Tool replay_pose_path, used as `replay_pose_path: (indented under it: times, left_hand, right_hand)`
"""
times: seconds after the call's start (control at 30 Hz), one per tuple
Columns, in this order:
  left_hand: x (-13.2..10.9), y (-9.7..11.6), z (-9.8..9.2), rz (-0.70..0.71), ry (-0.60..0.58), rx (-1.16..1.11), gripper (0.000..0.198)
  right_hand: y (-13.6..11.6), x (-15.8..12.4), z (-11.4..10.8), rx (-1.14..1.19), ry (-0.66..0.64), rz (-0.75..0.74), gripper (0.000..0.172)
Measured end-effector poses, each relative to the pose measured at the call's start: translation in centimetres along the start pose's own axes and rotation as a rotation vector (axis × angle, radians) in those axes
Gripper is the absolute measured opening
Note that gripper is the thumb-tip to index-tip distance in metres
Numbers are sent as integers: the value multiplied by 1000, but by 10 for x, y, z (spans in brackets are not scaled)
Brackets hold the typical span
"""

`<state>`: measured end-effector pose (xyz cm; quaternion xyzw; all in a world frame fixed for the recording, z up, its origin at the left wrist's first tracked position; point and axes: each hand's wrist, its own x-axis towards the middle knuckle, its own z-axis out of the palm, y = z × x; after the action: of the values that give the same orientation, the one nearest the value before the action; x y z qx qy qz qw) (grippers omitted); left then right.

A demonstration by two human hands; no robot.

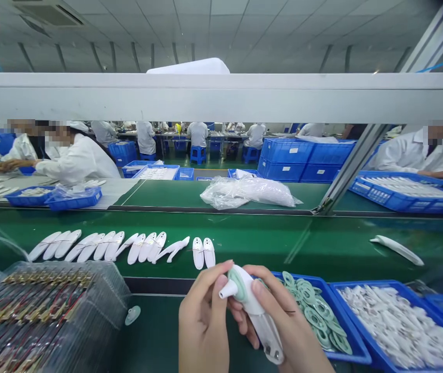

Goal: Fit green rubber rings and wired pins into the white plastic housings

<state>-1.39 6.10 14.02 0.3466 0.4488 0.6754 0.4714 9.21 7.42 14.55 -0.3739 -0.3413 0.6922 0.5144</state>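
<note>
Both hands grip one white plastic housing [262, 326] with a pale green ring [240, 284] and a small white nozzle [227, 290] at its upper end. My left hand [205, 316] is closed, its thumb and fingers pressing around the ring and nozzle. My right hand [283, 311] wraps the housing's body, thumb on top; the lower end, with small holes, points down toward me. Part of the housing is hidden by the fingers. Just right of the hands lies a blue bin of green rings [318, 311]. A loose pale green piece [132, 315] rests on the bench at left.
Several white housings [105, 246] lie in a row on the green belt [252, 243], and one white part [398, 249] at right. Stacked transparent trays [50, 321] of wired parts stand left, a bin of white pieces [396, 326] right. A metal post [345, 166] rises ahead. Co-workers sit beyond.
</note>
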Motion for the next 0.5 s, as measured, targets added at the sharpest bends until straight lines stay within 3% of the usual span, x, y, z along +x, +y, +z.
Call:
replay_pose_path:
  times: [0.1, 0.2, 0.33, 0.5]
  left_hand:
    - [5, -3, -3, 91, -24, 99, 17]
    - [8, -5, -6, 91, -145, 80, 26]
    - [14, -7, -13, 83, -189, 95, 30]
    - [22, -7, -23, 211, -217, 215, 26]
  right_hand:
    - [4, 5, -4, -93, 36, -98, 35]
    - [5, 7, -9, -159, 90, -167, 32]
    - [2, 6, -12, -231, 120, -135, 35]
    - [-5, 6, -18, -329, 43, -123, 27]
